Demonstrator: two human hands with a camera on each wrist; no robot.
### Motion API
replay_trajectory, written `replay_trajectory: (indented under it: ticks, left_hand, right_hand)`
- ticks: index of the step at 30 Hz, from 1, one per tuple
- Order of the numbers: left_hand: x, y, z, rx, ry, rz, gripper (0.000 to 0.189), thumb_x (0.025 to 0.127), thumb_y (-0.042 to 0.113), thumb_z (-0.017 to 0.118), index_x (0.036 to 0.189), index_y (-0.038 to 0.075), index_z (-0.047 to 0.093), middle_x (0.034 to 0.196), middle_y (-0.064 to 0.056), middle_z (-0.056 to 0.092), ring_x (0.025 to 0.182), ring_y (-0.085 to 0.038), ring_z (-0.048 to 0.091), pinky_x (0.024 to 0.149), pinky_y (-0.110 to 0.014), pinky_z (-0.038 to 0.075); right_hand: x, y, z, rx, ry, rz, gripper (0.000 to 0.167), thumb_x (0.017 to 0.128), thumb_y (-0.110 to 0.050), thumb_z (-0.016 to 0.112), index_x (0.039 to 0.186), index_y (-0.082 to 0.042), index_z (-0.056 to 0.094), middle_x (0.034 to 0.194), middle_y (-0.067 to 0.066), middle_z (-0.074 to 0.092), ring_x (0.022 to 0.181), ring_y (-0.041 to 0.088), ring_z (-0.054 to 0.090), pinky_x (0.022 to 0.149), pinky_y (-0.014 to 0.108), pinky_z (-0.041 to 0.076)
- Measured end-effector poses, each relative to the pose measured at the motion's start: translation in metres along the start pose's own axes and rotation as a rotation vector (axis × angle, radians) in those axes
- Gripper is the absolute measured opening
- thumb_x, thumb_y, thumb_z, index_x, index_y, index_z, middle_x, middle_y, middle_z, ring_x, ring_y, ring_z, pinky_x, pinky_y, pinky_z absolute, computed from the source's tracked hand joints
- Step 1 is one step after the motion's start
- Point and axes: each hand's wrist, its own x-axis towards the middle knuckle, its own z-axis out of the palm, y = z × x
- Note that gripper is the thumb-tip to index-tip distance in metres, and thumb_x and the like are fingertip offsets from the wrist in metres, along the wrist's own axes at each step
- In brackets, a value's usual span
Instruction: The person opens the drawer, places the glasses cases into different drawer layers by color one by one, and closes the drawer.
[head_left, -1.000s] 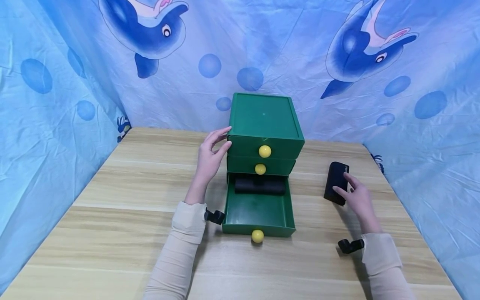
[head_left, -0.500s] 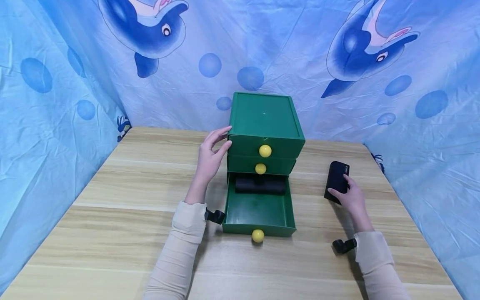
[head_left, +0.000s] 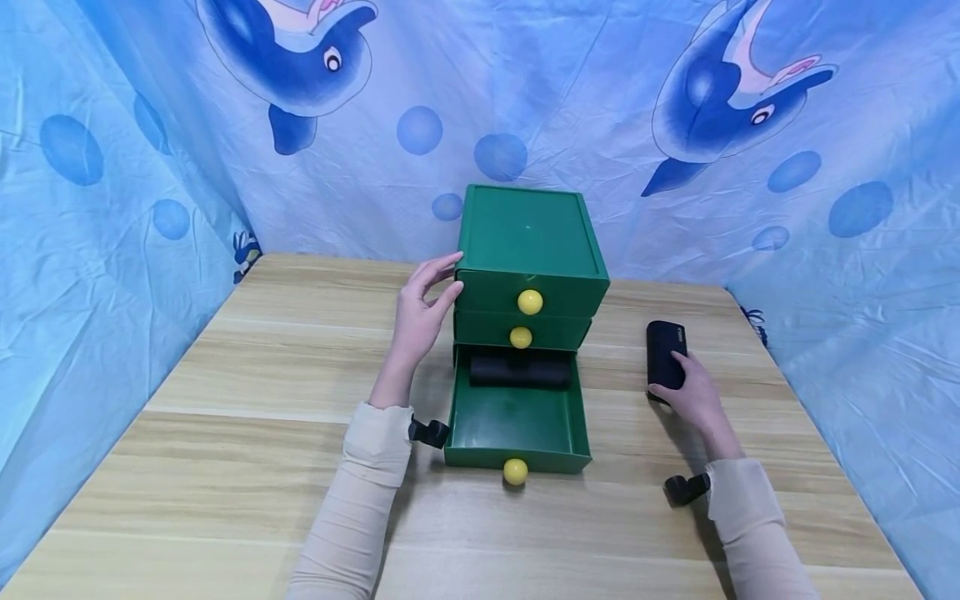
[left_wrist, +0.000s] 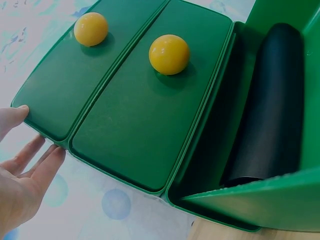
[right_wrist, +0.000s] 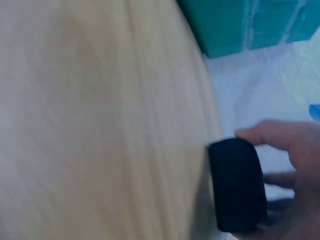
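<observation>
A green cabinet (head_left: 532, 229) with yellow ball knobs stands mid-table. Its upper two drawers are closed and the bottom drawer (head_left: 513, 425) is pulled out. At the back of that drawer lies a black rounded, elongated object (head_left: 520, 369), partly under the drawer above. My left hand (head_left: 422, 312) touches the cabinet's upper left front corner, thumb at the front edge and nearly straight fingers along the side. To the right, my right hand (head_left: 697, 396) grips a black glasses case (head_left: 665, 358) with small lettering, thumb on one side and fingers on the other.
Light wooden table (head_left: 247, 467) surrounds the cabinet on both sides and in front. A blue dolphin-print cloth (head_left: 570, 100) hangs behind and at both sides. A black wrist camera (head_left: 429, 433) sits close to the open drawer's left wall.
My right hand has moved left and closed round the glasses case, which has shifted slightly left and turned more upright in view. The left hand and cabinet have stayed put.
</observation>
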Motion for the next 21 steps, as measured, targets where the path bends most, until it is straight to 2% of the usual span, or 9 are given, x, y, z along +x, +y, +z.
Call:
replay_trajectory:
  ticks: [7, 12, 16, 21]
  left_hand:
    - [-0.001, -0.002, 0.001, -0.001, 0.000, 0.008, 0.037, 0.096, 0.018, 0.061, 0.133, 0.012, 0.059, 0.130, -0.011, 0.057, 0.122, -0.023, 0.057, 0.091, -0.049, 0.055]
    - [-0.002, -0.001, 0.001, 0.004, 0.004, 0.002, 0.037, 0.096, 0.017, 0.061, 0.133, 0.012, 0.059, 0.131, -0.011, 0.057, 0.122, -0.023, 0.057, 0.091, -0.048, 0.055]
    - [-0.002, -0.002, 0.001, 0.007, 0.008, -0.004, 0.037, 0.096, 0.017, 0.061, 0.133, 0.011, 0.059, 0.130, -0.012, 0.057, 0.122, -0.023, 0.057, 0.091, -0.048, 0.055]
    - [-0.001, -0.002, 0.001, 0.002, 0.008, -0.001, 0.037, 0.096, 0.017, 0.061, 0.133, 0.011, 0.059, 0.130, -0.012, 0.057, 0.122, -0.022, 0.057, 0.091, -0.049, 0.055]
  right_hand:
    - [0.000, 0.010, -0.006, -0.023, -0.102, -0.182, 0.077, 0.090, -0.020, 0.066, 0.151, 0.003, 0.024, 0.156, 0.034, 0.009, 0.136, 0.059, 0.020, 0.104, 0.068, 0.028]
    - [-0.003, 0.019, -0.012, 0.000, -0.152, -0.271, 0.076, 0.088, -0.018, 0.068, 0.151, -0.001, 0.027, 0.158, 0.030, 0.011, 0.137, 0.058, 0.020, 0.102, 0.067, 0.030]
    - [-0.003, 0.022, -0.012, -0.016, -0.146, -0.296, 0.076, 0.088, -0.019, 0.069, 0.150, -0.001, 0.029, 0.158, 0.029, 0.013, 0.137, 0.058, 0.021, 0.102, 0.067, 0.030]
    - [-0.001, 0.022, -0.006, -0.070, -0.108, -0.277, 0.084, 0.087, -0.032, 0.071, 0.151, -0.002, 0.027, 0.157, 0.031, 0.014, 0.137, 0.058, 0.022, 0.104, 0.069, 0.029]
